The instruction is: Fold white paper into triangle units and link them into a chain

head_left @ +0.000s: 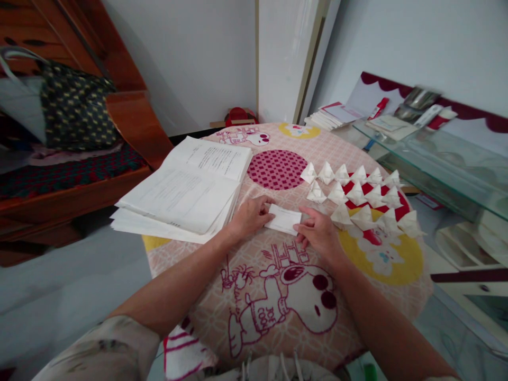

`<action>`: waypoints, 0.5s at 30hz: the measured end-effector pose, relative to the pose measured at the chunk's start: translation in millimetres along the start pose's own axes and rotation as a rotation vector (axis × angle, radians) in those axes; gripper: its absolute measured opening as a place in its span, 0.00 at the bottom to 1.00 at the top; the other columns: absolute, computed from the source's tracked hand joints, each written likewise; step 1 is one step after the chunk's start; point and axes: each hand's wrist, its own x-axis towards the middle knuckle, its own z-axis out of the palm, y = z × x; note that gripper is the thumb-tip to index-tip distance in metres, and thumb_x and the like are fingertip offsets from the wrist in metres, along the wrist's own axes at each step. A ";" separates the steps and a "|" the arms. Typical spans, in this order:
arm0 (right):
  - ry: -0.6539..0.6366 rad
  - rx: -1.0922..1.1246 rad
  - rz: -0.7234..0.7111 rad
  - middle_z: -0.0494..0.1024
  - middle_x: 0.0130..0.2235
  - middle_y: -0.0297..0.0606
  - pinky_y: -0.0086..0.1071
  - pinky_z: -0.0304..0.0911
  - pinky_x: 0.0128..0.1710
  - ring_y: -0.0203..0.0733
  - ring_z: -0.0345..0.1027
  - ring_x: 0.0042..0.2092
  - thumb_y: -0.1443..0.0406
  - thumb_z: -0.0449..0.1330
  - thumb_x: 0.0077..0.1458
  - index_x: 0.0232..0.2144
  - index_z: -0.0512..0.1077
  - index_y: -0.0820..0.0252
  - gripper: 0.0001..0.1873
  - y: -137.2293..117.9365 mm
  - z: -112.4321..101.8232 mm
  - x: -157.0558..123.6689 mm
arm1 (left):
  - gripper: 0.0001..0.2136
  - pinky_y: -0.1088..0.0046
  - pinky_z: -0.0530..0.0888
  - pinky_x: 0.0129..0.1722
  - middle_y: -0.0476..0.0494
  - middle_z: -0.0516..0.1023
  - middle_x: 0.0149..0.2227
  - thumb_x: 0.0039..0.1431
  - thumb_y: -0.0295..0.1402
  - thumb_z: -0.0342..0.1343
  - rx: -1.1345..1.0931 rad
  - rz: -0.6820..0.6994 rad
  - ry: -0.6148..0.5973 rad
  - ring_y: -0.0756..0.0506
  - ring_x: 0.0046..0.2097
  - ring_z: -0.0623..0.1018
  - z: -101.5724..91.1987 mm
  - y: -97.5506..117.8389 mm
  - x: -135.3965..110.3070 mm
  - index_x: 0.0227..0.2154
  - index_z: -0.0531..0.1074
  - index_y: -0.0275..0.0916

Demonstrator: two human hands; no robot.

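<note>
A small folded sheet of white paper (283, 219) is held between my two hands, just above or on the patterned tablecloth. My left hand (251, 216) pinches its left end, thumb on top. At the right end, my right hand (316, 228) grips it between thumb and fingers. Left of my hands lies an open stack of printed pages (186, 185). Several folded paper boats (357, 193) stand in rows on the table to the right of my right hand.
The round table is covered by a cloth (278, 338) with cartoon dog prints. A glass shelf (436, 159) with small items stands at the right, beside a stack of papers (331, 115). At the left is a wooden bench (130, 127) with a dark patterned bag (75, 106).
</note>
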 end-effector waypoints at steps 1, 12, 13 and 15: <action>0.019 -0.001 -0.008 0.74 0.21 0.25 0.23 0.62 0.14 0.35 0.70 0.19 0.67 0.62 0.49 0.61 0.65 0.61 0.36 0.3 0.9 -0.7 | 0.18 0.74 0.65 0.31 0.55 0.73 0.24 0.55 0.27 0.58 0.015 -0.011 0.011 0.50 0.27 0.72 0.7 0.9 -0.3 0.50 0.73 0.36; 0.071 -0.051 0.012 0.74 0.17 0.31 0.22 0.58 0.12 0.33 0.66 0.16 0.66 0.62 0.48 0.26 0.73 0.62 0.03 1.4 5.2 -2.2 | 0.28 0.71 0.69 0.36 0.52 0.78 0.27 0.52 0.27 0.61 0.120 -0.092 0.045 0.47 0.32 0.77 4.9 5.9 -2.9 0.57 0.67 0.36; 0.076 -0.059 0.017 0.74 0.17 0.31 0.21 0.57 0.12 0.33 0.66 0.15 0.67 0.62 0.48 0.25 0.73 0.62 0.03 0.8 5.2 -2.3 | 0.28 0.71 0.70 0.36 0.52 0.78 0.27 0.52 0.27 0.61 0.124 -0.097 0.044 0.47 0.32 0.78 5.1 6.1 -2.8 0.58 0.67 0.36; 0.081 -0.062 0.015 0.75 0.17 0.31 0.21 0.57 0.13 0.32 0.65 0.15 0.67 0.62 0.48 0.25 0.74 0.62 0.03 1.0 5.2 -2.3 | 0.29 0.71 0.70 0.36 0.51 0.78 0.27 0.52 0.27 0.62 0.129 -0.107 0.041 0.47 0.32 0.78 5.4 6.0 -2.7 0.59 0.66 0.34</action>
